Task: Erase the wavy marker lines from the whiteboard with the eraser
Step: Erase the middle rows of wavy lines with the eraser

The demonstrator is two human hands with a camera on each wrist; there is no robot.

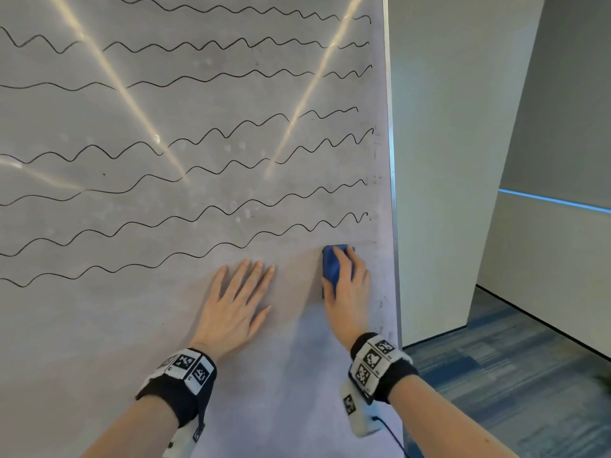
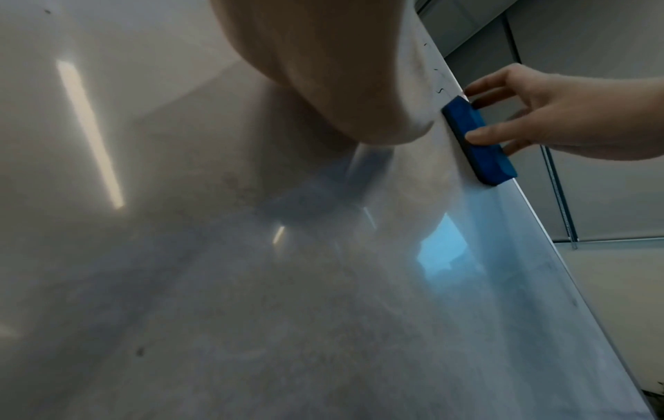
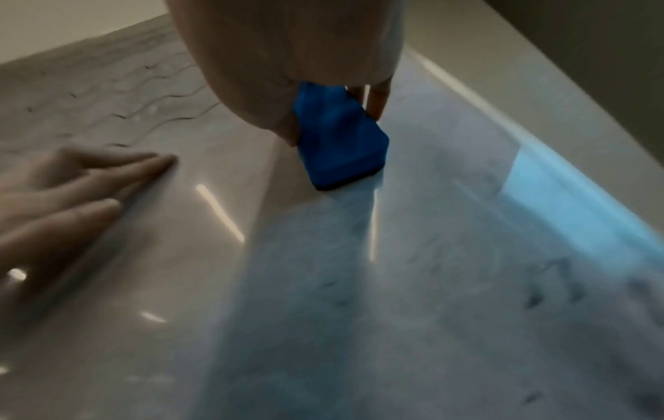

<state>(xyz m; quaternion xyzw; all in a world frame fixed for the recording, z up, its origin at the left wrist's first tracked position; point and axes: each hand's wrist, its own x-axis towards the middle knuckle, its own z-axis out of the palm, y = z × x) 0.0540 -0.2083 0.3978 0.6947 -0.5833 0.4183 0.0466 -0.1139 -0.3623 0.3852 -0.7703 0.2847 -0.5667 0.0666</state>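
Observation:
A whiteboard [image 1: 99, 325] fills most of the head view, with several black wavy lines [image 1: 198, 140] across its upper part. My right hand [image 1: 347, 289] grips a blue eraser [image 1: 331, 267] and holds it flat against the board near the right edge, just below the lowest wavy line [image 1: 231, 242]. The eraser [image 2: 478, 142] also shows in the left wrist view, pinched between thumb and fingers, and as a blue block [image 3: 337, 136] in the right wrist view. My left hand [image 1: 238, 302] rests flat on the board to the eraser's left, fingers straight and spread.
The board's metal edge [image 1: 393, 193] runs down just right of the eraser. Beyond it stand white walls [image 1: 463, 160] and a blue carpeted floor [image 1: 496, 375]. Faint marker smudges [image 1: 380, 302] remain near the board's lower right edge.

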